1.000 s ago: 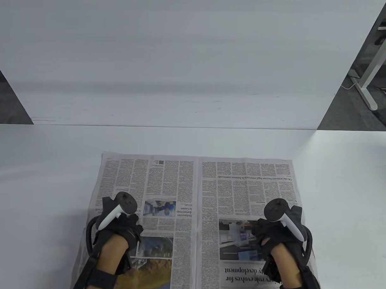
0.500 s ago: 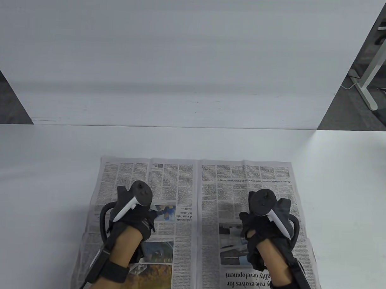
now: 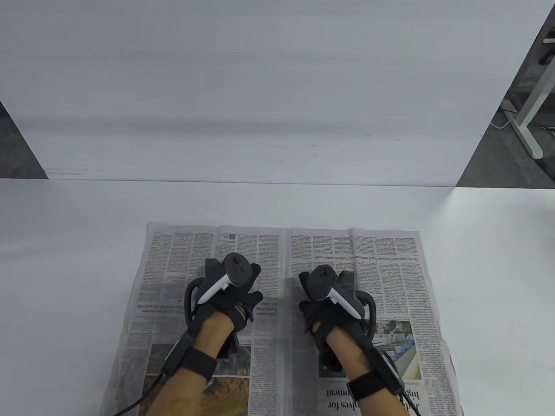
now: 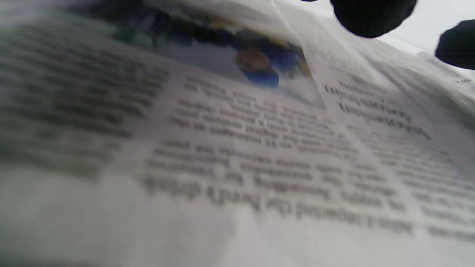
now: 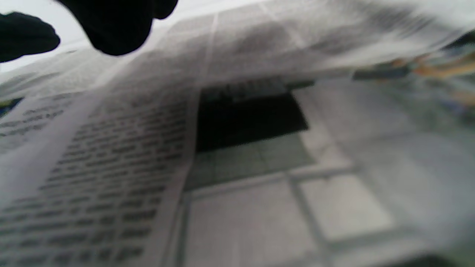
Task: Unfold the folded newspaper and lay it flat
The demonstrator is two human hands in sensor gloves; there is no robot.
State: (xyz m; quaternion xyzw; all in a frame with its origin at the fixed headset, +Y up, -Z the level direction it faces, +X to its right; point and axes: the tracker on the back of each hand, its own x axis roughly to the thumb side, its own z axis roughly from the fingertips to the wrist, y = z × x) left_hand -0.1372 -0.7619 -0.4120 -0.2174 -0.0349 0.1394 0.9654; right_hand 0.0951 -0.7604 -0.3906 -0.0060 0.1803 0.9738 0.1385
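Observation:
The newspaper (image 3: 175, 259) lies spread open on the white table (image 3: 53, 254), its centre fold running from near to far. My left hand (image 3: 238, 288) rests palm down on the left page beside the centre fold. My right hand (image 3: 324, 296) rests palm down on the right page beside the fold. Neither hand grips anything. In the left wrist view the page (image 4: 259, 155) fills the frame, with gloved fingertips (image 4: 371, 15) at the top. In the right wrist view the page (image 5: 130, 155) is close up, with fingertips (image 5: 115, 22) at the top left.
A white backboard (image 3: 263, 89) stands along the table's far edge. A desk leg (image 3: 531, 117) and cables on the floor show at the far right. Bare table lies left, right and beyond the paper.
Both hands have slid from the outer parts of the pages inward and a little farther away, ending close to the centre fold. The paper has stayed spread out.

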